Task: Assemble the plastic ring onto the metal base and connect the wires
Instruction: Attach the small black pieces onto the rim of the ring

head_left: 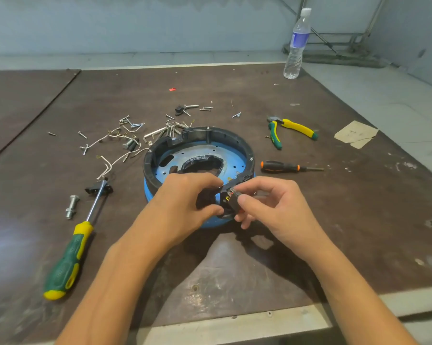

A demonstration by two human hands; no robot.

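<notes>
Both forearms come in from the near edge of the dark worktable (234, 270). To the near left lies a big green-yellow screwdriver (68, 260), its shaft pointing away. A bolt (71, 206) lies just left of the shaft, and the tip lies over a black socket piece (98, 189).

The left hand (185, 202) is clenched on the near rim of the plastic ring (202, 135), fingers curled over the top and thumb below. What exactly is under the fingers is hidden.

The right hand (272, 205) pinches a small black connector block (234, 200) between thumb and forefinger, with the other fingers loosely curled. The block touches the ring's near-right rim, just beside the left fingertips. Yellow and red bits show on it, too small to tell what they are.

The ring sits on top of the blue metal base (210, 155), at table centre directly beyond both hands. The base plate shows inside the ring, with holes and a dark central opening.

- Right of the base: a small black-orange screwdriver (284, 167) lying flat, apart from it.
- Left, beyond the socket piece: loose white wires (105, 165) running toward a scatter of screws (135, 128) and hex keys (157, 133) near the ring's far-left edge.
- Farther right: green-yellow pliers (292, 129), then a cardboard scrap (355, 134).
- Far middle: a black knob with a bolt (182, 108) and a red scrap (172, 89).
- Far right corner: a water bottle (297, 43), upright.
</notes>
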